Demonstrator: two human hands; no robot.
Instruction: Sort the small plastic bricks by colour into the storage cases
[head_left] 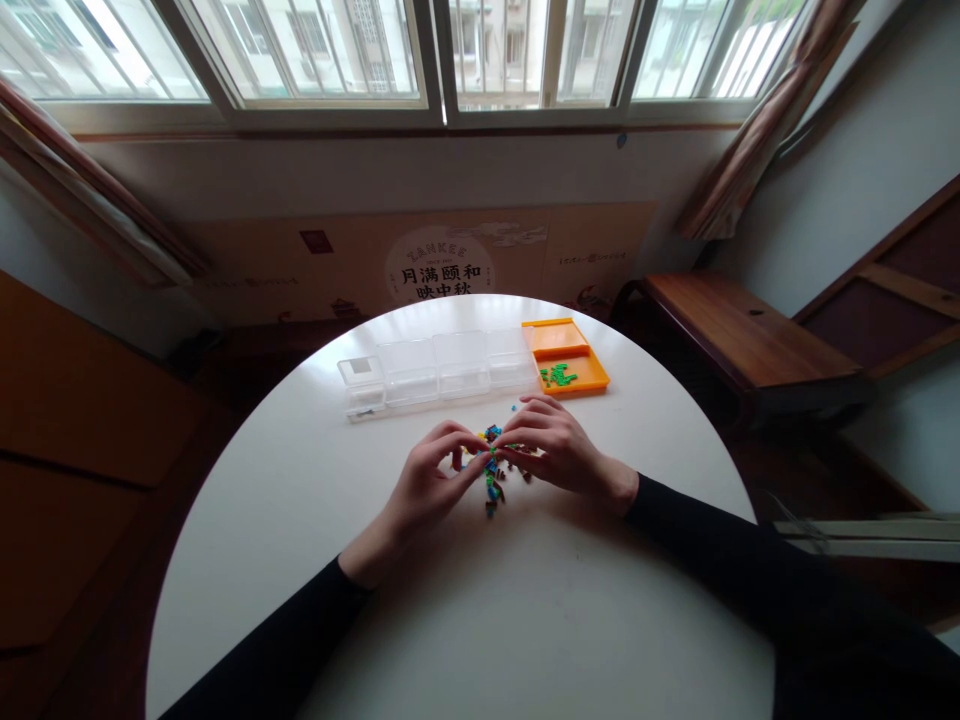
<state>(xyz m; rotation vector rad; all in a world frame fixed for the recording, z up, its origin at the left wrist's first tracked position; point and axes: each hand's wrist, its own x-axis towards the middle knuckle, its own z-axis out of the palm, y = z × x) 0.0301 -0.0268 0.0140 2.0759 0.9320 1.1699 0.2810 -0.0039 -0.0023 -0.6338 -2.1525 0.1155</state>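
Small bricks (491,480) are lying in a mixed heap on the white counter (300,520), on the near side of the orange tray (559,337) and a bit left of it. I'm bringing both sets of fingertips together over the heap: my left grip (431,475) and right grip (559,445) are both pinching at a tiny green piece (493,451). Fingers are covering most of it, so I can't tell its shape.

Main risk: I'm holding something very small by the tips only, so uneven pressure could be sending it flying or dropping it into the heap. Bricks are sitting right under my knuckles; a low hand could be scattering them. My right fingers are hiding part of the heap, so unseen pieces could be getting knocked.

One blue piece (514,407) is lying alone just off the tray's near-left corner, easy to be brushing away. My right hand is hovering near the tray's front edge; a bump could be jostling the green bricks (559,376) lying in its near compartment, or shoving it against the clear case (420,372) that's standing just left of it.
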